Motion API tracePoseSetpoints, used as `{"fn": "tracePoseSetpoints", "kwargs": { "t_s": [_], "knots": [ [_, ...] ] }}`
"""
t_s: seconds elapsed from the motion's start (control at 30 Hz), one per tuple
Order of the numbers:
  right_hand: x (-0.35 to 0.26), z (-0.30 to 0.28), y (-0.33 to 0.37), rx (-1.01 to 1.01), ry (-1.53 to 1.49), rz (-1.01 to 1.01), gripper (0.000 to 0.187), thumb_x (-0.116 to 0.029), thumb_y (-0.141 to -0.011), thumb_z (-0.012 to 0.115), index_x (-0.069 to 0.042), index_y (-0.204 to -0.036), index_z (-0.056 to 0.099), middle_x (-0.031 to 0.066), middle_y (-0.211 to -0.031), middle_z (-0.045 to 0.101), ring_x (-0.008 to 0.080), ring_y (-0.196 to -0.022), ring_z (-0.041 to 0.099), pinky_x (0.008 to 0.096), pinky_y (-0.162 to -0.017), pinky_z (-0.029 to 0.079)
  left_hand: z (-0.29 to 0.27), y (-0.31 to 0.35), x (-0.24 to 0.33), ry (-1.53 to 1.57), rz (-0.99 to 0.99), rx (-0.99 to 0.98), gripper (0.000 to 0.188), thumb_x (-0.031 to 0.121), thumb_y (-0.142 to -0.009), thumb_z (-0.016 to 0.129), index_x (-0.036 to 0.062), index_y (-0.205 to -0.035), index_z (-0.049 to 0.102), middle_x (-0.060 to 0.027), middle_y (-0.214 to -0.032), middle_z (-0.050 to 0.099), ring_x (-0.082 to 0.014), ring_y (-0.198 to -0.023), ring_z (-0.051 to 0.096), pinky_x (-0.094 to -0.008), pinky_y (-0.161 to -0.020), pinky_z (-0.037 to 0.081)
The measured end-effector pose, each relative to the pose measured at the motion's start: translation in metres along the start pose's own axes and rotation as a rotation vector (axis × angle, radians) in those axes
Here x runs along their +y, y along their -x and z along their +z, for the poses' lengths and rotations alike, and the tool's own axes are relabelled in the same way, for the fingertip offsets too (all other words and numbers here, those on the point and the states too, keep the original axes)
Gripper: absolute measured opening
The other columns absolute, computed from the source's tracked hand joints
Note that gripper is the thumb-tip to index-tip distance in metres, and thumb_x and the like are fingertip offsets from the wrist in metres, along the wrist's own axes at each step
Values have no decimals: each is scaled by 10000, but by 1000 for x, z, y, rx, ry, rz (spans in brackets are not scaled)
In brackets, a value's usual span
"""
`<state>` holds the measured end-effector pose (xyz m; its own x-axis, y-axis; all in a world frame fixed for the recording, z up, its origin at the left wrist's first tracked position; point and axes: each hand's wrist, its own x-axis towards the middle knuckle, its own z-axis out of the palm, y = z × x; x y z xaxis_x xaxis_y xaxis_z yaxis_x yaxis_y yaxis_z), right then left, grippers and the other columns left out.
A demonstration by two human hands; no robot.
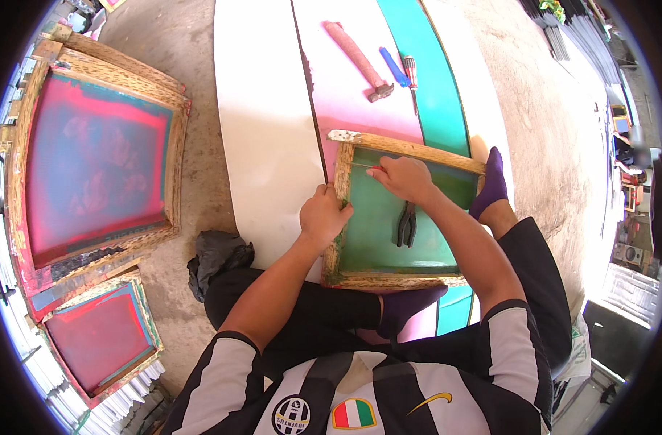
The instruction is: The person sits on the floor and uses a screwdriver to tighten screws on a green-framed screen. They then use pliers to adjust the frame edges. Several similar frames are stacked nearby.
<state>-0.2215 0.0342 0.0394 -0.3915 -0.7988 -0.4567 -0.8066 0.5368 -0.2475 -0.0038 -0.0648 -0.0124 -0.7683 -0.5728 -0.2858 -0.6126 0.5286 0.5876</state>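
Pinching a thin-shafted tool [361,166] in closed fingers, the right hand [405,179] works near the upper left corner of a wooden frame [418,149]; the palm hides most of the handle. The left hand [323,217] is wrapped around the frame's left rail, thumb on the inner edge. The frame lies in front of the person, near the folded legs, on white, pink and teal sheets [265,94]. Its rails are pale, mottled timber with worn edges, the top left end smeared whitish, and a green mesh [374,235] fills the opening. Dark-handled pliers [406,226] rest on this mesh, below the right wrist. A crumpled black plastic bag [218,262] sits left of the knee; its contents cannot be seen. Beyond the frame lie a hammer [356,59], a blue tool [394,67] and a screwdriver [411,76]. Farther left stands a larger frame [175,156] with pink and blue mesh, above a smaller red-meshed one [95,333].
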Motion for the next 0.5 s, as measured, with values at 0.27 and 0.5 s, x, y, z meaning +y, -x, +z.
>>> {"fn": "tracePoseSetpoints", "kwargs": {
  "t_s": [0.27,0.5],
  "knots": [
    [-18,4,9,242,267,21,416,-497,-1062,574,-109,-945,666,102,-789,746,320,-718,758,482,-600,593,-8,-1,3,12,-27,-32,606,378,-842,790,-44,-1256,655,-184,-1140,693,-389,-886,748,-491,-740,618],
    [-10,7,7,305,346,-143,417,-483,-1079,557,-98,-962,666,101,-765,731,315,-700,754,482,-581,591,-2,0,1,-15,39,20,538,330,-827,793,-59,-1177,672,-213,-1096,695,-404,-871,742,-499,-738,616]
  ]
}}
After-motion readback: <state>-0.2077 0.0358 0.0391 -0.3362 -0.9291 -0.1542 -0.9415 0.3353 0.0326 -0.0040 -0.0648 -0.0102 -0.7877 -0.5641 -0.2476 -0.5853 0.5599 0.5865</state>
